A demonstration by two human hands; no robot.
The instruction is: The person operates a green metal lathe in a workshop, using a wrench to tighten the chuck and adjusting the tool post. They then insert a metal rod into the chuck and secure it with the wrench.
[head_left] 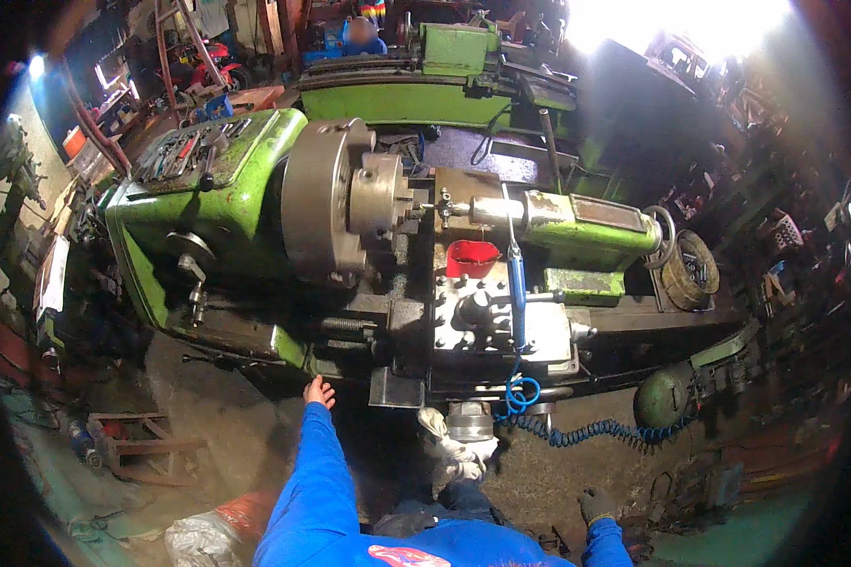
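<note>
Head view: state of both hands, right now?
Left hand: partly open, fingers loosely bent, no object visible in it.
Right hand: low and dark; can't tell whether it's open, closed or holding anything.

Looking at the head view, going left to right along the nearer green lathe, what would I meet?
Green headstock, large chuck, smaller chuck, red container, blue air gun, green tailstock, round bin.
</note>
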